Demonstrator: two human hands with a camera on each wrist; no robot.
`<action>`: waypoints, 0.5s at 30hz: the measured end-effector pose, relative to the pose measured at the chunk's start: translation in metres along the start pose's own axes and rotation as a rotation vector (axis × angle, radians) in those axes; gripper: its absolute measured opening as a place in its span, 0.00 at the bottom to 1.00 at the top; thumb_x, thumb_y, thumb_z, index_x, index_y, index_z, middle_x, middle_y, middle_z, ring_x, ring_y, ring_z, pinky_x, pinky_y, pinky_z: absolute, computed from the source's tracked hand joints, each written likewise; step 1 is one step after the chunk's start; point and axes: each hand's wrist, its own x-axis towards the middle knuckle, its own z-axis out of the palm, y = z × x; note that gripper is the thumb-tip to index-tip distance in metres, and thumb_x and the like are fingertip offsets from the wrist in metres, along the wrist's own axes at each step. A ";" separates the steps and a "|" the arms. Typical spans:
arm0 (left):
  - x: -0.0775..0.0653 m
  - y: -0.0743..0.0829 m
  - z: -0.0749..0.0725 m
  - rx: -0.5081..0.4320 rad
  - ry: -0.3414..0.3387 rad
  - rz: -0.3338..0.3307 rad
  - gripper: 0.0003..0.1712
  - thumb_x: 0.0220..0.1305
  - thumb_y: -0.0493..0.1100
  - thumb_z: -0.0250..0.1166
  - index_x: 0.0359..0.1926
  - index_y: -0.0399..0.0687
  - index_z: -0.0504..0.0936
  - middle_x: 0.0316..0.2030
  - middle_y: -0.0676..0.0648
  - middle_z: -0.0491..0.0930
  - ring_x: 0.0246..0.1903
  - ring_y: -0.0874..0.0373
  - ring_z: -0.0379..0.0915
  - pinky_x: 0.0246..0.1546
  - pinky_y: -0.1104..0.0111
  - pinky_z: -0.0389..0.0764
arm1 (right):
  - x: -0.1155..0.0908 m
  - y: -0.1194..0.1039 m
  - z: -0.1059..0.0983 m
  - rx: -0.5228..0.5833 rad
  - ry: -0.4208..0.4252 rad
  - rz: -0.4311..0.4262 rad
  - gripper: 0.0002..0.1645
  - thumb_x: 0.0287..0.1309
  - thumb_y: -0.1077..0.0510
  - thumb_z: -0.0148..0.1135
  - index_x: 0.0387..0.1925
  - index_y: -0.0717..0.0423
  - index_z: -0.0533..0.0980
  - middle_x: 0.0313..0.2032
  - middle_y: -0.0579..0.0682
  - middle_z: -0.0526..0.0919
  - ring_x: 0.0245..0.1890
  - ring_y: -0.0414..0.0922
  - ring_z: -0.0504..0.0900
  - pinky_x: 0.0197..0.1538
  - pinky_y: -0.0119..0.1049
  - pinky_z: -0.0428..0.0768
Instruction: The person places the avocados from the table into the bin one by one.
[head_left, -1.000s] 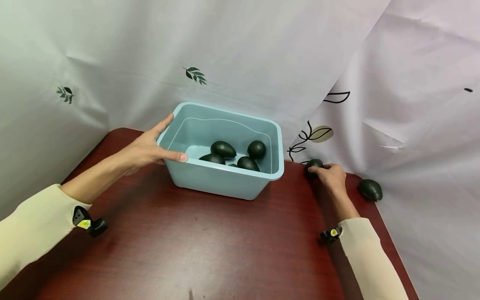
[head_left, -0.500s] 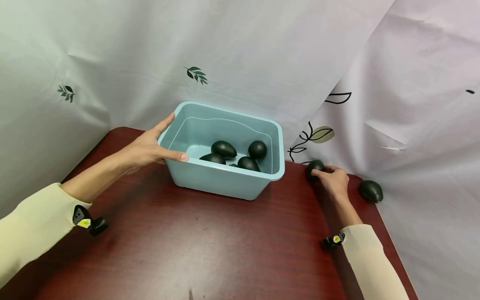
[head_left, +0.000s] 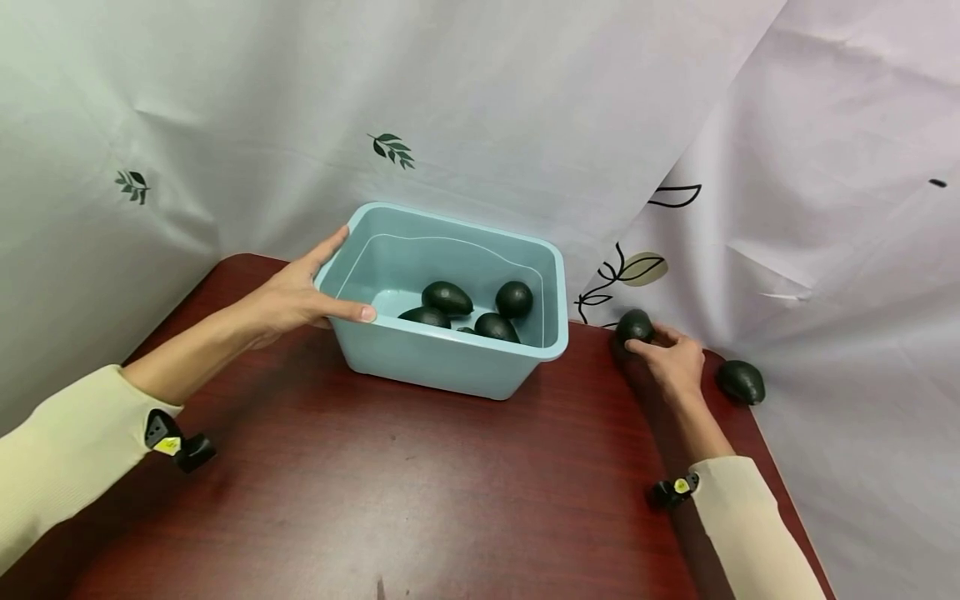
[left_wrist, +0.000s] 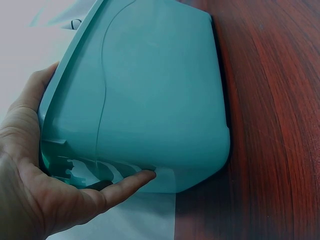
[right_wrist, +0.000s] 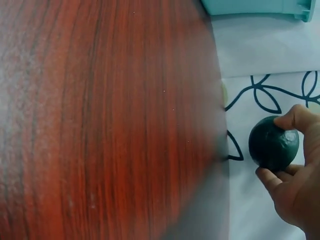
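Note:
My left hand [head_left: 292,292] grips a light blue plastic tub [head_left: 442,358] at its left end, with the thumb along the front rim. In the left wrist view, that hand [left_wrist: 55,190] spans the tub's end [left_wrist: 155,95]. Several dark green avocados [head_left: 447,298] lie inside the tub. To its right, my right hand [head_left: 675,362] holds another avocado [head_left: 636,326] between thumb and fingers. This avocado [right_wrist: 272,144] shows plainly in the right wrist view, pinched by the right hand [right_wrist: 300,175]. One more avocado [head_left: 741,382] rests to the right of that hand.
The reddish-brown wooden table [head_left: 450,483] carries the tub near its back edge. A pale curtain [head_left: 480,100] printed with leaves hangs close behind and along the right side.
My right hand has gripped the avocado and raised it slightly, shifting a little to the right. The left hand and the tub have stayed in place.

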 end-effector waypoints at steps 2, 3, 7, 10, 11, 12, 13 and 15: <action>0.000 0.000 0.000 -0.001 0.000 -0.001 0.78 0.66 0.48 0.84 0.92 0.83 0.30 0.90 0.41 0.49 0.77 0.38 0.64 0.62 0.48 0.87 | -0.001 -0.002 -0.001 0.021 -0.005 -0.002 0.43 0.57 0.52 0.85 0.75 0.53 0.83 0.67 0.59 0.89 0.60 0.39 0.86 0.56 0.20 0.77; 0.000 0.001 0.000 0.000 0.001 -0.001 0.78 0.66 0.48 0.84 0.92 0.82 0.30 0.90 0.41 0.49 0.77 0.37 0.64 0.62 0.47 0.87 | -0.001 -0.004 -0.001 0.030 -0.008 -0.005 0.43 0.57 0.52 0.85 0.75 0.54 0.83 0.67 0.60 0.89 0.57 0.36 0.86 0.54 0.18 0.76; -0.001 0.000 0.000 -0.003 -0.002 -0.005 0.78 0.66 0.48 0.84 0.92 0.83 0.30 0.91 0.41 0.48 0.78 0.36 0.63 0.63 0.45 0.87 | -0.002 -0.011 -0.003 0.059 -0.017 -0.030 0.43 0.58 0.53 0.85 0.74 0.55 0.83 0.67 0.62 0.88 0.51 0.29 0.84 0.51 0.17 0.77; -0.001 0.000 0.000 -0.005 -0.004 -0.007 0.78 0.67 0.48 0.84 0.91 0.84 0.30 0.91 0.41 0.47 0.78 0.35 0.63 0.64 0.45 0.87 | -0.002 -0.017 -0.004 0.061 -0.025 -0.050 0.43 0.58 0.53 0.85 0.75 0.55 0.82 0.68 0.62 0.88 0.52 0.29 0.84 0.52 0.17 0.78; -0.001 0.000 0.000 -0.005 -0.005 -0.006 0.78 0.66 0.48 0.84 0.91 0.84 0.30 0.91 0.40 0.47 0.78 0.35 0.63 0.63 0.45 0.87 | -0.003 -0.020 -0.005 0.062 -0.028 -0.060 0.43 0.58 0.53 0.85 0.75 0.55 0.82 0.68 0.62 0.88 0.53 0.29 0.85 0.52 0.17 0.78; -0.001 0.000 0.000 -0.006 -0.005 -0.006 0.78 0.66 0.48 0.84 0.91 0.84 0.30 0.91 0.41 0.48 0.78 0.35 0.63 0.64 0.45 0.87 | -0.003 -0.022 -0.006 0.061 -0.030 -0.068 0.43 0.58 0.53 0.85 0.75 0.55 0.82 0.68 0.62 0.88 0.53 0.29 0.85 0.52 0.17 0.78; -0.001 0.001 0.000 -0.006 -0.005 -0.005 0.78 0.66 0.48 0.84 0.91 0.83 0.30 0.90 0.41 0.48 0.78 0.35 0.64 0.63 0.45 0.87 | -0.003 -0.024 -0.007 0.055 -0.030 -0.080 0.43 0.58 0.53 0.85 0.75 0.56 0.82 0.67 0.61 0.88 0.53 0.29 0.85 0.52 0.17 0.78; -0.001 0.002 0.001 -0.007 -0.004 -0.002 0.78 0.66 0.48 0.84 0.92 0.82 0.30 0.90 0.40 0.49 0.78 0.35 0.64 0.63 0.45 0.87 | -0.003 -0.028 -0.008 0.052 -0.026 -0.107 0.43 0.58 0.53 0.85 0.75 0.56 0.82 0.67 0.61 0.89 0.51 0.27 0.85 0.52 0.16 0.78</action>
